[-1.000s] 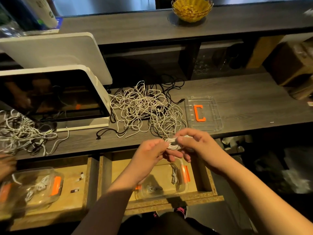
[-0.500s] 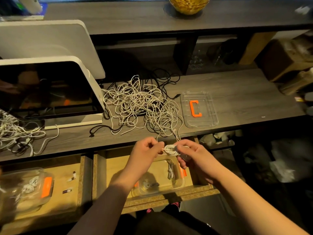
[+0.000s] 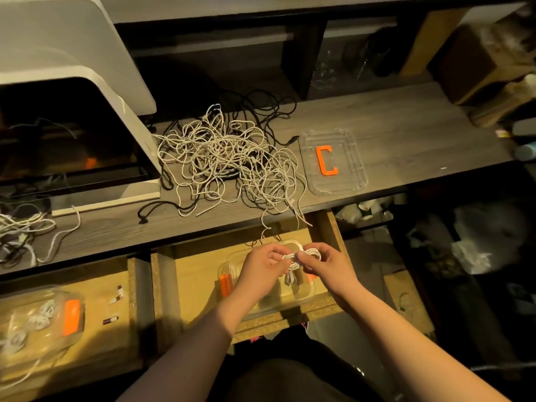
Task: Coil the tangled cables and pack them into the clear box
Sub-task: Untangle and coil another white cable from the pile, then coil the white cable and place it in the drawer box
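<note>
My left hand and my right hand both pinch a small coiled white cable, held just above the clear box with orange clips that sits in the open wooden drawer. Another cable lies inside that box, partly hidden by my hands. A big tangle of white and black cables lies on the dark desk behind the drawer. The box's clear lid with an orange clip lies flat on the desk to the right of the tangle.
A white-framed monitor stands at the left. A second tangle lies at the desk's left edge. Another clear box with coiled cables sits in the left drawer, near small loose parts. Clutter and bags fill the dark floor at right.
Both hands have dropped from the desk edge down to just above the clear box in the drawer, still holding the coil. The view has tilted downward.
</note>
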The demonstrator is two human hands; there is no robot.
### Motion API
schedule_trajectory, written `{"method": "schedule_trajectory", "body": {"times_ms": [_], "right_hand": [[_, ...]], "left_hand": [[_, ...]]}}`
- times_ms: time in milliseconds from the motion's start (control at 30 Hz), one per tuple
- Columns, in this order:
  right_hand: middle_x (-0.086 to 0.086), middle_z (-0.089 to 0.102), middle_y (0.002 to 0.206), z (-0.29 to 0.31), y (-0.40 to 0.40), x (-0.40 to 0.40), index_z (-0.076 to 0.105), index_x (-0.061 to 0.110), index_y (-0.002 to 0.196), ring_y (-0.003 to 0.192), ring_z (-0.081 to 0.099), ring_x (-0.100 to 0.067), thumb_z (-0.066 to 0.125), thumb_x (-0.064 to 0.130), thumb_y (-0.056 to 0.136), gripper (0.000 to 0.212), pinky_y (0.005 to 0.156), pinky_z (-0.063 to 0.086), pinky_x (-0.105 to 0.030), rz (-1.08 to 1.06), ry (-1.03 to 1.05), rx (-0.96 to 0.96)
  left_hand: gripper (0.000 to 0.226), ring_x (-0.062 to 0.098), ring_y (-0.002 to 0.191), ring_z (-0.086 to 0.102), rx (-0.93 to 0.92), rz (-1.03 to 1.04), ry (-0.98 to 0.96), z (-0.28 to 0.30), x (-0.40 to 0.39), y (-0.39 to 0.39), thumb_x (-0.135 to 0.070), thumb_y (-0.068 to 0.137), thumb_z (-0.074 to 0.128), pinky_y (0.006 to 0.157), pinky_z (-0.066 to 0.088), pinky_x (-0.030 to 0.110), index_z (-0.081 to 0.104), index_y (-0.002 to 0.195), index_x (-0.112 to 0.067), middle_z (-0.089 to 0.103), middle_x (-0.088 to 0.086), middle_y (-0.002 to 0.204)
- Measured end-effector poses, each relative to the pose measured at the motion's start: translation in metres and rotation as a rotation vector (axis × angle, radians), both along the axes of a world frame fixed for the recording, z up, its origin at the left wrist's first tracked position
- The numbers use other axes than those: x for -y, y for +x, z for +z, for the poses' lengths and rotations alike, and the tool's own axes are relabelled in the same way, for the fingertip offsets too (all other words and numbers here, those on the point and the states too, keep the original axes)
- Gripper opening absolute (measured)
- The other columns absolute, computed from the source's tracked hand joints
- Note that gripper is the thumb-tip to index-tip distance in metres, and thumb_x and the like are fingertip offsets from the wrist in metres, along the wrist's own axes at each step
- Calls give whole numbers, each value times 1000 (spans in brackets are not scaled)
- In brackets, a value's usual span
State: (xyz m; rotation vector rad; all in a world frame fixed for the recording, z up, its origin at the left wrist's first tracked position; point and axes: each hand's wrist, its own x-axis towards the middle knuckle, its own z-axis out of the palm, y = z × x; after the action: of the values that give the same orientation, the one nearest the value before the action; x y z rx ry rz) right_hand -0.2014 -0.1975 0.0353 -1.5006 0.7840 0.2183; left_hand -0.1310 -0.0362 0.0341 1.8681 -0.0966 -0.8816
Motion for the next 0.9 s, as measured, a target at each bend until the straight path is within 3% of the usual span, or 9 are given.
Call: {"method": "schedule_trajectory", "body": {"times_ms": [167, 300, 400, 533, 633, 767, 900], "right_hand": [[-5, 73, 90, -38, -9, 4, 70, 13, 99, 88, 69, -26, 80, 34, 80, 30, 84, 57, -41, 8, -125, -136], [-1, 69, 85, -51, -7, 7, 67, 13, 97, 77, 63, -15, 82, 35, 78, 32, 70, 51, -30, 11, -202, -183], [-3, 68, 98, -58, -10, 5, 63, 15, 106, 86, 62, -14, 82, 35, 78, 39, 68, 49, -24, 78, -238, -249], [-7, 64, 121, -62, 3, 9, 58, 12, 129, 107, 62, -21, 75, 32, 86, 51, 85, 52, -30, 97, -211, -261], [-8, 67, 118, -63, 19, 12, 60, 11, 126, 103, 65, -21, 74, 31, 88, 46, 92, 55, -36, 161, -219, -224], [-3, 70, 107, -57, 52, 3, 67, 13, 116, 95, 64, -15, 68, 29, 91, 29, 85, 53, -31, 346, -338, -125], [-2, 69, 111, -46, 101, -1, 66, 13, 120, 101, 63, -16, 59, 23, 97, 26, 84, 46, -26, 570, -459, 5]], "left_hand": [[18, 12, 79, 72, 5, -9, 114, -33, 6, -6, -17, 91, 71, 85, 59, 41, 67, 93, -35, 72, -1, 95], [22, 13, 82, 72, -48, 64, 110, -50, 9, -13, -17, 90, 72, 87, 59, 42, 69, 111, -24, 73, 3, 104], [32, 16, 101, 67, -92, 7, 158, -58, 6, -17, -22, 94, 69, 95, 55, 38, 66, 125, -19, 69, 3, 121], [36, 16, 122, 57, -95, -118, 241, -65, -3, -9, -20, 99, 60, 98, 45, 25, 58, 135, -18, 59, 1, 137], [30, 12, 114, 58, -56, -67, 275, -67, -8, -1, -21, 99, 60, 88, 41, 19, 64, 128, -17, 63, -1, 130], [23, 8, 98, 56, 33, 101, 310, -64, -6, 12, -22, 100, 57, 69, 38, 15, 66, 121, -17, 65, -5, 111], [30, 15, 102, 61, 119, 197, 334, -61, 11, 37, -21, 99, 59, 80, 39, 20, 63, 127, -13, 67, 2, 114]]}}
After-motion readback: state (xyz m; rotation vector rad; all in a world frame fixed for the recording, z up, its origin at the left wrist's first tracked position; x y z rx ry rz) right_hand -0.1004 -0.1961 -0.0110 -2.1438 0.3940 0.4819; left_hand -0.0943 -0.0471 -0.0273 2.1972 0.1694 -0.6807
